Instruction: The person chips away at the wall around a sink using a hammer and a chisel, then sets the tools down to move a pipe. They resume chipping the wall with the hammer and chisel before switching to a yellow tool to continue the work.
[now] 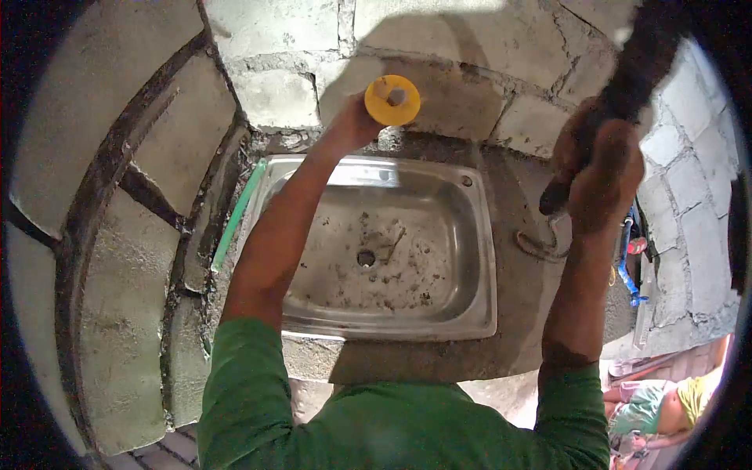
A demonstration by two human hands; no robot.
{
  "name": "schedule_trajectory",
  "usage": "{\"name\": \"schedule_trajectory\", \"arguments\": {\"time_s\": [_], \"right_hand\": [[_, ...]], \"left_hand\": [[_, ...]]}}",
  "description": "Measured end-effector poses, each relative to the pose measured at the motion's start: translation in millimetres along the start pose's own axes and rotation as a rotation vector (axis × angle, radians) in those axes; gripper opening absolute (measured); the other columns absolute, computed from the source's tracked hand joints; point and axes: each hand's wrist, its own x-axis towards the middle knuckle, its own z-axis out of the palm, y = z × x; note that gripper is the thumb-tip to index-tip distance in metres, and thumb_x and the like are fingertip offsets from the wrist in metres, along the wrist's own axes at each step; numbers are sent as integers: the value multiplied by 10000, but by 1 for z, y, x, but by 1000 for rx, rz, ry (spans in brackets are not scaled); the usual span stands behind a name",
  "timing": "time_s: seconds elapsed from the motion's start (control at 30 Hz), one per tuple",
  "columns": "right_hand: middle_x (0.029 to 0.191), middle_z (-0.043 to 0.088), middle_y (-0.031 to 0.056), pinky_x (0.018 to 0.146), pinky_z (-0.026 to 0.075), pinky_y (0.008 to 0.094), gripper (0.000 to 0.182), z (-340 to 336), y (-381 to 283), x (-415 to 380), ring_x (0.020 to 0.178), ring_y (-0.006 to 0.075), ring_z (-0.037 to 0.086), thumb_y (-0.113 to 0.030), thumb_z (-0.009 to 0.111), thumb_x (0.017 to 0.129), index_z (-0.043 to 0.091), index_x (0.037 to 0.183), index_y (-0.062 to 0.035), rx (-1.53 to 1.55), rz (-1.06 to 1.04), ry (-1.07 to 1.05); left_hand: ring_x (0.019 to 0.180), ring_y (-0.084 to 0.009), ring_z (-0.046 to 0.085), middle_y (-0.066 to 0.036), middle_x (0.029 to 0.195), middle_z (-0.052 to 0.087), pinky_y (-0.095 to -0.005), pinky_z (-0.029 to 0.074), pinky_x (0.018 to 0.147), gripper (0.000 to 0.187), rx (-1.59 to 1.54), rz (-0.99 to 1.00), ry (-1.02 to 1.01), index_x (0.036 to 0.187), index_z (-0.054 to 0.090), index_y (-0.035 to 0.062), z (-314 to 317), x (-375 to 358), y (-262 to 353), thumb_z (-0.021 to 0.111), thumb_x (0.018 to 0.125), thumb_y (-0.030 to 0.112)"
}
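Note:
My left hand (354, 125) is closed around a chisel with a round yellow hand guard (384, 112), held close to the block wall above the sink's back edge. The chisel's grey top end faces me; its tip is hidden. My right hand (603, 168) is raised at the right, wrapped around the dark handle of a hammer (644, 59). Its head end, at the upper right, is dark and blurred. Between my arms lies a stainless steel sink (495, 274) set in the concrete counter, with grit and crumbs scattered in its basin around the drain hole.
Block walls (439, 90) rise behind and on both sides. A green strip (239, 218) lies along the sink's left edge. A curved metal piece (540, 249) rests on the concrete counter (513, 313). Blue and red items (630, 262) lie farther right. Another person (666, 407) shows at the lower right.

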Motion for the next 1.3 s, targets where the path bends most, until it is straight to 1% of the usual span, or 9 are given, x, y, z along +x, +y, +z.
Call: {"name": "schedule_trajectory", "arguments": {"time_s": [0.37,0.43,0.57,0.7,0.8,0.83,0.9,1.07,1.3], "right_hand": [[567,484,6,403,317,250,484,7,47,-17,431,92,423,-514,439,929,542,804,-58,-422,-28,-126],[586,496,15,401,316,249,427,-1,42,-7,437,90,431,-459,468,935,536,813,-55,-704,-348,-146],[628,557,27,424,327,221,432,11,34,-14,481,95,483,-474,429,942,569,875,-71,86,-25,-28],[878,666,138,601,466,348,316,46,90,-10,686,205,588,-353,495,928,602,1046,-81,-912,161,-635],[881,633,187,682,471,402,236,43,81,-9,730,266,602,-264,523,909,596,1059,-98,-870,203,-495],[1004,613,219,702,497,487,357,25,98,-7,845,408,606,-383,516,921,559,1127,-94,-1037,-158,-626],[931,613,194,651,502,464,253,16,57,-3,744,387,608,-323,493,940,579,1030,-103,-903,-548,-348],[622,521,36,481,378,280,372,-15,-11,-2,546,118,495,-390,477,921,564,867,-32,-358,13,-94],[541,449,14,400,300,253,471,-35,17,-22,425,99,409,-453,373,928,538,818,-26,-427,53,-48]], "left_hand": [[980,-261,624,-114,1057,650,-367,509,838,283,-563,-255,193,1073,592,53,-14,5,-17,663,829,177],[961,-263,628,-114,1047,648,-371,516,816,261,54,24,146,1066,590,53,-8,-2,-6,649,842,172],[966,-271,622,-118,1051,646,-368,515,821,260,307,179,166,1072,590,56,-6,-5,-22,640,836,153],[1015,-275,600,-123,1060,641,-376,490,877,290,40,58,109,1082,589,57,-3,-10,-27,646,814,153],[1113,-313,548,-147,1156,594,-389,446,959,407,-148,-25,367,1194,521,58,23,-10,-29,629,808,132],[1116,-319,544,-153,1157,591,-395,443,964,420,85,50,222,1202,513,57,23,-12,-34,630,808,142],[1093,-323,552,-164,1137,596,-406,458,938,422,-264,-33,224,1182,518,45,13,-7,-17,647,800,172],[1073,-310,566,-151,1145,600,-394,471,904,389,108,117,-57,1168,521,40,4,32,-9,632,814,156],[1128,-293,524,-147,1154,589,-404,396,999,331,-3,29,-43,1155,526,34,10,53,6,568,846,145]]}}
